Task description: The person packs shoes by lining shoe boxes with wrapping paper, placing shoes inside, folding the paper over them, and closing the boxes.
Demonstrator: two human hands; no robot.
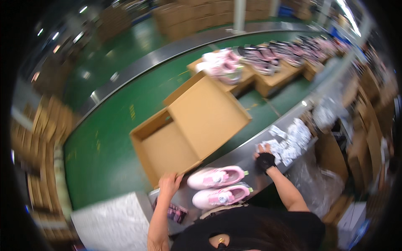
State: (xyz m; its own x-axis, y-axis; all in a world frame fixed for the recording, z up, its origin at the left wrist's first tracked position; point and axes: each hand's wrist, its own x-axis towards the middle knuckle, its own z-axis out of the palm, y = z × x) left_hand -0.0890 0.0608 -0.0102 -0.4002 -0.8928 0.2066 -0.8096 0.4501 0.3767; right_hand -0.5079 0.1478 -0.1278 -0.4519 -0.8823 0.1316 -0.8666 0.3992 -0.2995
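Observation:
My left hand (167,183) grips the near edge of an open brown cardboard shoe box (167,144), its lid folded back to the far right and its inside bare. Beside that hand, a pair of pink-and-white shoes lies on the metal ledge: the upper shoe (215,177) and the lower shoe (217,197), toes to the left. My right hand (264,159), in a black fingerless glove, reaches into a heap of small white packets (291,144). Its fingers look closed on a packet at the heap's left edge, though blur softens the detail.
A green conveyor belt (113,154) runs behind the ledge, carrying boxes topped with pink-and-white shoes (222,67) and dark-and-pink shoes (261,58). Clear plastic bags (322,180) and cardboard crowd the right. A white-topped surface (113,221) and a dark patterned packet (176,213) lie near left.

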